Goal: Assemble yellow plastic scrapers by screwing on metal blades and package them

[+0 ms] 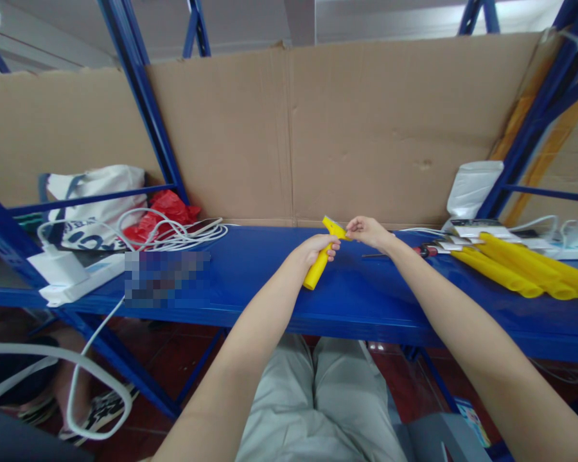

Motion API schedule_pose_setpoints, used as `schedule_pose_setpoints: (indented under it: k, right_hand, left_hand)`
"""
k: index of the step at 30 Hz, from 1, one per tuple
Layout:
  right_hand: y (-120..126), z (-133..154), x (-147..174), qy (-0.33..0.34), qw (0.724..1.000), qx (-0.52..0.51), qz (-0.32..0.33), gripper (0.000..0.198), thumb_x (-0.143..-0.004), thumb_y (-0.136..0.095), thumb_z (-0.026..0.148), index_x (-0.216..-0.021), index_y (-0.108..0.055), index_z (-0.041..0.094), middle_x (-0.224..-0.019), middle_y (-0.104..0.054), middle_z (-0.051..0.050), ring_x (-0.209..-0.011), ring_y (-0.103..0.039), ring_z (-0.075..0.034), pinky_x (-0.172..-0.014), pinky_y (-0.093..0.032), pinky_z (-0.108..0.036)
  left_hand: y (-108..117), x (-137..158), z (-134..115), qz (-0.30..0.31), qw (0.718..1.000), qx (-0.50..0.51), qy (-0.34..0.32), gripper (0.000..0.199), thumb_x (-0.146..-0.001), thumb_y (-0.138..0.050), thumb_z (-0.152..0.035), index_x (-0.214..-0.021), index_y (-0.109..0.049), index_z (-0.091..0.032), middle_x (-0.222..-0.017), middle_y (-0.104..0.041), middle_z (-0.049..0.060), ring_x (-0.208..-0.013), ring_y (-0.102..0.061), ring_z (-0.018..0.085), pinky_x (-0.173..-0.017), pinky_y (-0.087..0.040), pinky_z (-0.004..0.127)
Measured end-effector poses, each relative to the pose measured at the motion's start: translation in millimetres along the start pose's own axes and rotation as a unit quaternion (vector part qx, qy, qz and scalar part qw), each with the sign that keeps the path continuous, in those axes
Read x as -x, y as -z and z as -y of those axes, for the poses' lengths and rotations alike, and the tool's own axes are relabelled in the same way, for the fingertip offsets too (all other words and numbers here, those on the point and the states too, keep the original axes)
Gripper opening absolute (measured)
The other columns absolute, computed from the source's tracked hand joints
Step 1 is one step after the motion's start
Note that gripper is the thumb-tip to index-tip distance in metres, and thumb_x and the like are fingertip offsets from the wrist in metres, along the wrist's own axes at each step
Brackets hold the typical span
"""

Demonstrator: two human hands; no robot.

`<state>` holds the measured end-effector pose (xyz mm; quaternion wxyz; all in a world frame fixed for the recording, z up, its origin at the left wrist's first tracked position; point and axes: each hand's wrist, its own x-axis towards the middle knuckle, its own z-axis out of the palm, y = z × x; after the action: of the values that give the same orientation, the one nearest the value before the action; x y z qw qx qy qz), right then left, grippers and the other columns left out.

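My left hand (322,249) is closed round a yellow tool (316,274) with a tube-like handle and an angled head, held slanted just over the blue shelf. Its lower end sticks out below my fist, and the head shows above it. Beside the right end of the head, my right hand (366,231) has its thumb and fingertips pinched together. Whatever lies between those fingertips is too small to make out. Behind my right wrist lies a screwdriver (426,251) with a red and black handle, its thin shaft pointing left.
Several yellow tubes (515,269) are piled at the right of the blue shelf (255,276). Leftward are a power strip (89,279), coiled white cables (183,237), a red plastic bag (166,208) and a white cloth bag (99,192). A cardboard wall (366,128) stands behind.
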<state>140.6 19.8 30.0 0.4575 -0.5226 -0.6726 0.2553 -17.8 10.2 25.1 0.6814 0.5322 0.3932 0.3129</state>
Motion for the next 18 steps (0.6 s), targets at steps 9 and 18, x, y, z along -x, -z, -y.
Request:
schedule_pose_setpoints:
  k: [9,18]
  right_hand:
    - [3.8,-14.9,-6.8,0.024,0.988,0.149,-0.019,0.017,-0.069,-0.069,0.012,-0.082,-0.057,0.015,-0.08,-0.064,-0.005,-0.074,-0.061,-0.014,-0.074,-0.051,-0.029]
    - [21.5,-20.8,-5.0,0.038,0.909,0.413,0.044,0.031,-0.079,-0.064,0.035,-0.102,-0.065,0.015,-0.106,-0.068,-0.014,-0.099,-0.063,-0.024,-0.086,-0.048,-0.034]
  left_hand:
    - [0.6,-1.9,0.8,-0.005,1.0,0.001,0.003,0.02,-0.085,-0.038,-0.004,-0.071,-0.041,-0.018,-0.046,-0.038,-0.008,-0.032,-0.029,0.003,-0.036,-0.023,0.014]
    - [-1.2,0.9,-0.4,-0.034,0.999,0.005,-0.002,0.023,-0.088,-0.036,-0.004,-0.069,-0.04,-0.018,-0.046,-0.037,-0.009,-0.032,-0.029,0.002,-0.037,-0.022,0.015]
